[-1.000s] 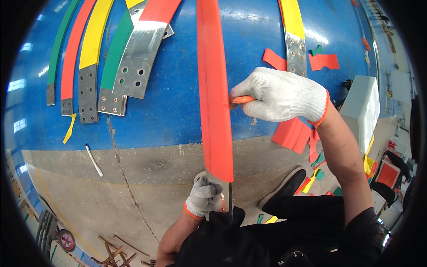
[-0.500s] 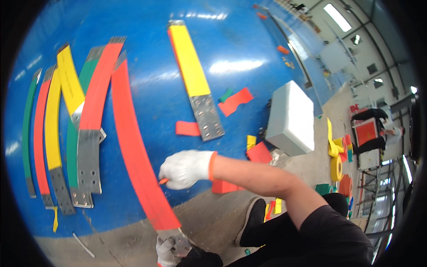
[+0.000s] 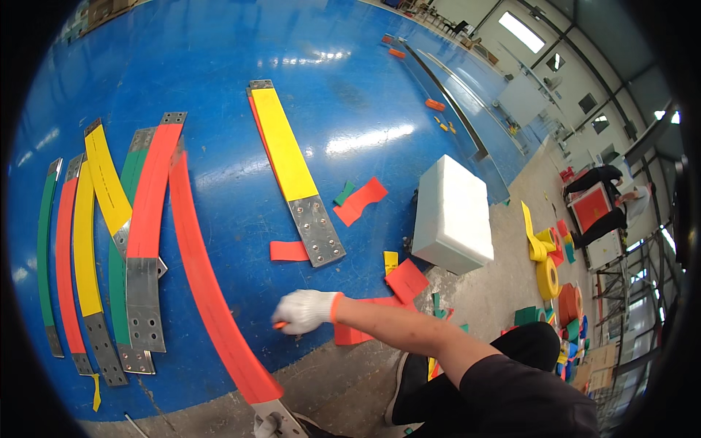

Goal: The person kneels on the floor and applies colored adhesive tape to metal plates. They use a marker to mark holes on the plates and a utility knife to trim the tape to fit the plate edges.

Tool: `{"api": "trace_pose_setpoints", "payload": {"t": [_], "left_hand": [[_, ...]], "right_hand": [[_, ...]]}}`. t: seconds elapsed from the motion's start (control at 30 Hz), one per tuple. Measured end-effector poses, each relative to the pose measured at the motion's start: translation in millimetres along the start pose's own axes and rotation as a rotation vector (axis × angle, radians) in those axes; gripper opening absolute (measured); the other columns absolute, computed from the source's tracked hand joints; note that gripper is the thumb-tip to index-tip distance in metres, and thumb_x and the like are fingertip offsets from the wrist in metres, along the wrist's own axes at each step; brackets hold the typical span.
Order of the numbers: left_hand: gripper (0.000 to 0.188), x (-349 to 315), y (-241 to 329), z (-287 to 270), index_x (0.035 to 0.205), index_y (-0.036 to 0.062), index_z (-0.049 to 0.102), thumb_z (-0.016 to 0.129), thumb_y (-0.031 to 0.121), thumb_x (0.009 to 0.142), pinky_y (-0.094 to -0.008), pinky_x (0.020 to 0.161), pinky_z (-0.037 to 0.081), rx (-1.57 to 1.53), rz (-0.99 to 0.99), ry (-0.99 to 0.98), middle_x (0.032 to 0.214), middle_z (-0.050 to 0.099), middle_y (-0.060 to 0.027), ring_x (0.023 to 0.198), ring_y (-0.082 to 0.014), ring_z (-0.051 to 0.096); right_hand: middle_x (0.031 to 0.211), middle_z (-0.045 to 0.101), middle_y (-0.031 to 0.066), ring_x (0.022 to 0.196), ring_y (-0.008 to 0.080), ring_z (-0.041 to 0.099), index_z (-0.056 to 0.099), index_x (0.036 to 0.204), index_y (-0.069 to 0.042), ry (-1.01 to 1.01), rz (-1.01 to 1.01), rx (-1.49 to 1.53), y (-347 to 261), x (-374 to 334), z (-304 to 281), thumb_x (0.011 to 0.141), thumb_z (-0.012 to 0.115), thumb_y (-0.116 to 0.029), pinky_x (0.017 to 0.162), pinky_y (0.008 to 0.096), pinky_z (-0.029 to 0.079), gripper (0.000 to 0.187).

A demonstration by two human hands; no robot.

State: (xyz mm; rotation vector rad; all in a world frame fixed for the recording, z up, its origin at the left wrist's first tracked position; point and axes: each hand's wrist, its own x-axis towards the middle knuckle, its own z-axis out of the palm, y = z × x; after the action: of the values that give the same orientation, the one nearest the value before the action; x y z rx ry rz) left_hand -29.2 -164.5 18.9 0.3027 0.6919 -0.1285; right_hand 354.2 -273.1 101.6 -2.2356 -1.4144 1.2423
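Observation:
A long flat metal bar in a red sleeve point(image 3: 208, 292) slants from the blue floor down to the lower edge. Its bare grey end lies at my left hand point(image 3: 267, 425), white-gloved, partly cut off by the picture edge, with fingers closed on that end. To the right of the bar, my right hand point(image 3: 307, 312), also in a white glove, is closed around a small orange thing point(image 3: 280, 325). Only its tip shows, so its kind is unclear. This hand is apart from the red sleeve.
Several sleeved bars in green, red and yellow point(image 3: 87, 241) lie at the left, some overlapping. A yellow-sleeved bar point(image 3: 288, 146) lies ahead. Red scraps point(image 3: 363, 201) surround a white foam block point(image 3: 453, 219). Coloured rolls point(image 3: 548, 277) and another person point(image 3: 610, 197) are at the right.
The view has tilted, so the floor things sit lower in the picture. My right hand is slightly farther from the red sleeve's edge. My left hand still grips the bar's end.

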Motion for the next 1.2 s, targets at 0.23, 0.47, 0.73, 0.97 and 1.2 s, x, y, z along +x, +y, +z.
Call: {"api": "trace_pose_setpoints", "payload": {"t": [0.23,0.47,0.73,0.97,1.2], "left_hand": [[0.019,-16,36,93,0.091,0.0051,0.071,0.080,0.021,0.096,-0.0375,0.060,0.059,0.083,0.049,0.120,0.085,0.074,-0.0102,0.072,-0.0224,0.072],[0.024,-7,35,73,0.113,-0.0004,0.072,0.080,0.012,0.094,-0.0391,0.074,0.063,0.144,0.031,0.015,0.099,0.077,-0.0105,0.083,-0.0247,0.075],[0.023,-15,41,92,0.113,-0.0014,0.073,0.079,0.009,0.094,-0.0395,0.078,0.062,0.360,0.160,0.264,0.100,0.077,-0.0099,0.086,-0.0237,0.075],[0.037,5,32,67,0.130,-0.0030,0.069,0.078,0.004,0.094,-0.0408,0.087,0.060,0.510,0.089,0.319,0.117,0.076,-0.0130,0.097,-0.0250,0.074],[0.018,42,-8,17,0.113,-0.0011,0.076,0.075,0.008,0.097,-0.0342,0.082,0.058,0.592,0.317,0.383,0.107,0.077,-0.0081,0.090,-0.0163,0.071]], "right_hand": [[0.071,0.052,-0.0015,0.054,0.0075,0.046,0.041,0.163,-0.009,0.198,0.071,1.496,-34,-20,62,0.107,0.060,-0.040,0.047,0.0261,0.037,0.066],[0.074,0.050,-0.0042,0.053,0.0060,0.044,0.043,0.157,-0.006,0.121,0.029,1.603,-40,17,81,0.096,0.074,-0.029,0.046,0.0242,0.037,0.073],[0.073,0.050,-0.0049,0.057,0.0064,0.042,0.062,0.110,-0.008,0.156,0.138,1.291,-18,5,63,0.092,0.081,-0.036,0.050,0.0261,0.040,0.038],[0.072,0.061,0.0113,0.069,0.0215,0.059,0.063,0.087,-0.002,0.350,0.261,0.728,-51,-8,41,0.088,0.081,-0.036,0.071,0.0429,0.051,0.039],[0.077,0.067,0.0186,0.073,0.0437,0.066,0.068,0.091,-0.007,0.383,-0.217,0.574,-187,17,105,0.087,0.076,-0.032,0.066,0.0497,0.053,0.026]]}}
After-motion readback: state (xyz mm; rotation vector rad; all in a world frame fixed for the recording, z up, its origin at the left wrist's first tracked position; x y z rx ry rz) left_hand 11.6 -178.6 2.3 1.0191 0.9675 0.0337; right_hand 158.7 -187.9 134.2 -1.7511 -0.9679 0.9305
